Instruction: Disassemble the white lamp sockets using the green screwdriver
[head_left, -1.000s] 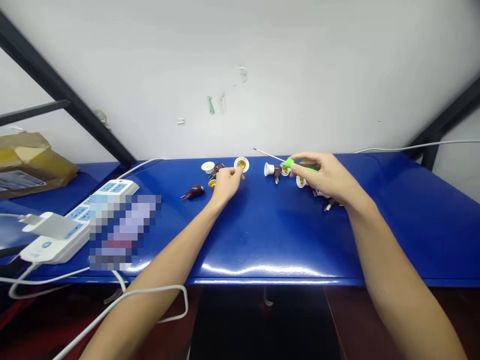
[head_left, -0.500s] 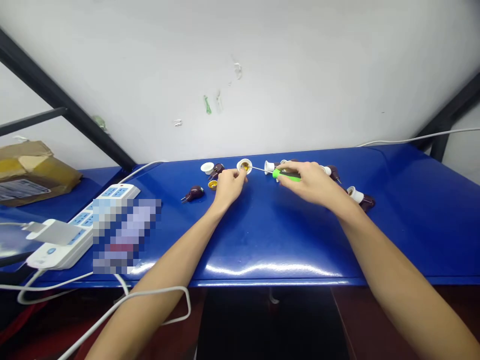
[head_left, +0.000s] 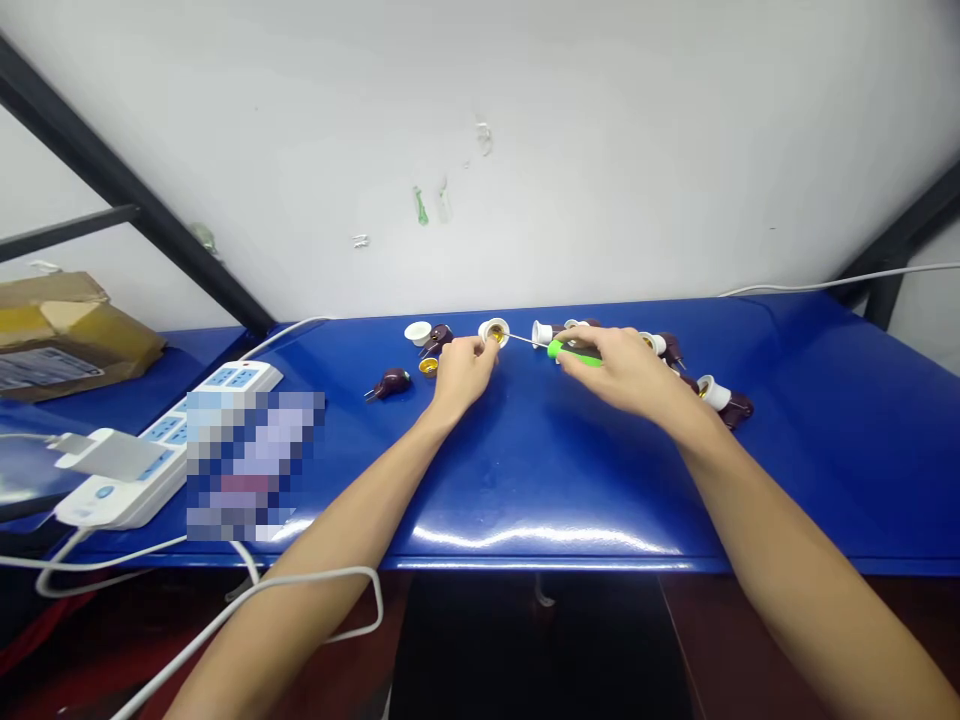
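My left hand [head_left: 461,373] pinches a white lamp socket [head_left: 494,332] with a brass inside, held on the blue table [head_left: 525,460] near its far edge. My right hand [head_left: 626,368] grips a green-handled screwdriver [head_left: 568,351]; its thin metal shaft points left, with the tip at the socket's mouth. Just left of my left hand lie a white cap [head_left: 417,331], a dark brown plug part [head_left: 437,338] and a small brass piece [head_left: 428,367].
More white-and-brown lamp sockets [head_left: 716,396] lie behind and right of my right hand. Another brown plug [head_left: 391,381] rests further left. White power strips [head_left: 161,440] with cables sit at the left, next to a cardboard box [head_left: 60,335]. A white wall stands behind.
My right hand swung the screwdriver from pointing up and away to pointing left, bringing its tip to the socket in my left hand. Sockets behind my right hand came into sight.
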